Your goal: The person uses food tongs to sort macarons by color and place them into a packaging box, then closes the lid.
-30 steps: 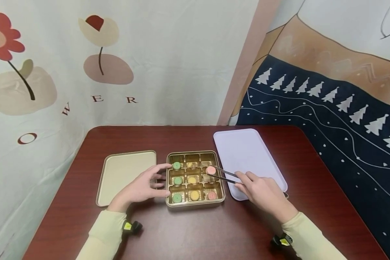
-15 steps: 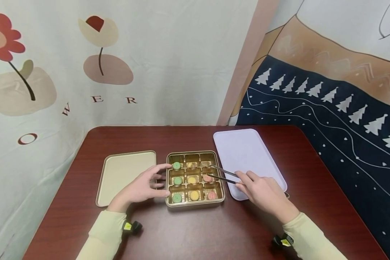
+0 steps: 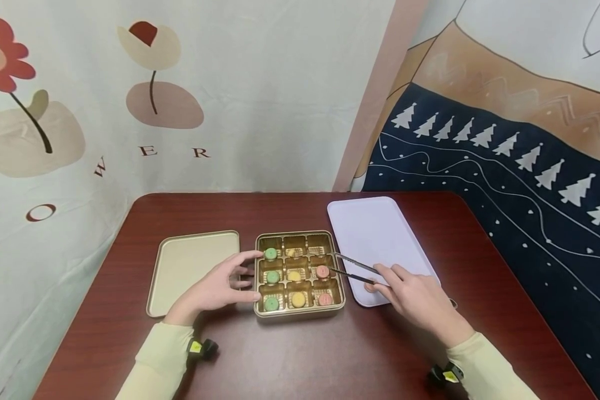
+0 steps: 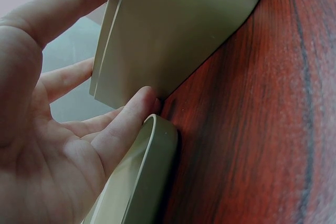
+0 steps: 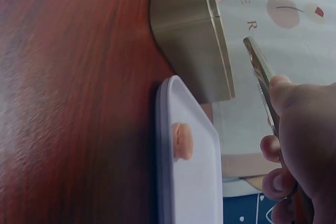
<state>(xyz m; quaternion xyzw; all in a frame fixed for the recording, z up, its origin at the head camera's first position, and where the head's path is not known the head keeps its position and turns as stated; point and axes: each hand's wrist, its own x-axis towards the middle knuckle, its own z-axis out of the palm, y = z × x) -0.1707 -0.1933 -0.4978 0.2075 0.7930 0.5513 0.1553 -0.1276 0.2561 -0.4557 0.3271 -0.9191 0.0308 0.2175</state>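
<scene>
My left hand (image 3: 226, 282) touches the left side of a gold tin (image 3: 300, 315), thumb and fingers spread along its wall. Inside, a gold divider tray has nine-style square compartments in rows; green macarons (image 3: 272, 303) fill the left column, yellow macarons (image 3: 298, 299) the middle column. On the right, one pink macaron (image 3: 325, 299) sits in the front compartment and another pink macaron (image 3: 322, 271) in the middle one. My right hand (image 3: 414, 297) holds metal tongs (image 3: 352, 275), tips spread over the tin's right rim with nothing between them.
A white tray (image 3: 380, 239) lies right of the tin, and an orange-pink macaron (image 5: 182, 141) rests on it, partly covered by my right hand in the head view. To the left lies a shallow gold lid (image 3: 195, 261), partly under my left hand.
The pink macaron left the tongs and came down into the right column's middle compartment. The tongs then drew back to the right. My left hand stays at the tin.
</scene>
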